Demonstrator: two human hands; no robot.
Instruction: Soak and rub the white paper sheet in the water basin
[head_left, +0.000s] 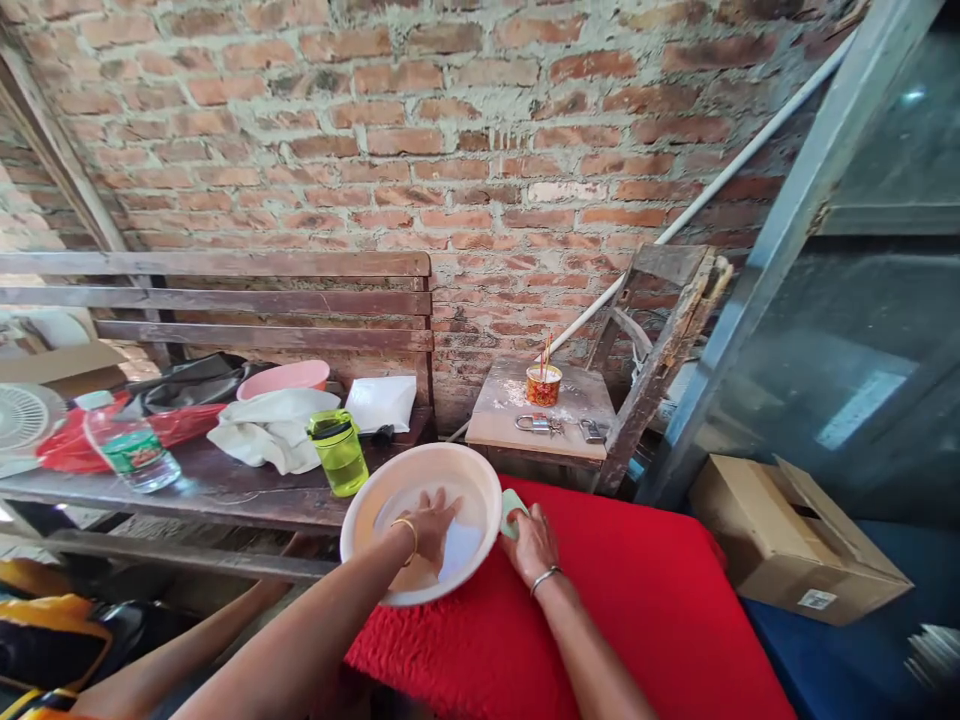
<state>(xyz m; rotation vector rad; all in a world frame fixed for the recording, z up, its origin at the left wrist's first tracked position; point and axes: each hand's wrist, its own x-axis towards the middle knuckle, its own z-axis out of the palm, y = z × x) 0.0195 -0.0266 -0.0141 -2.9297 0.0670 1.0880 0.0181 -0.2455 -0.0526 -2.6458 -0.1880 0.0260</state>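
A cream plastic basin (420, 462) with shallow water in it stands at the back left of a red cloth (630, 570). My left hand (433, 528) reaches inside it with the fingers spread and nothing visible in them; a gold-coloured bangle circles the wrist. Just outside the right rim, my right hand (534, 545) is closed on a pale green block (513, 503), which looks like a sponge or a bar of soap. The block is partly covered by the fingers. A silver bangle sits on that wrist.
On the wooden bench (240, 500) at left are a green drinking bottle (341, 465), a white cloth (270, 430) and a water bottle (135, 450). Padlocks (534, 423) and a red tin (543, 386) rest on a chair. A cardboard box (795, 545) stands right. Another person's limb (225, 610) shows lower left.
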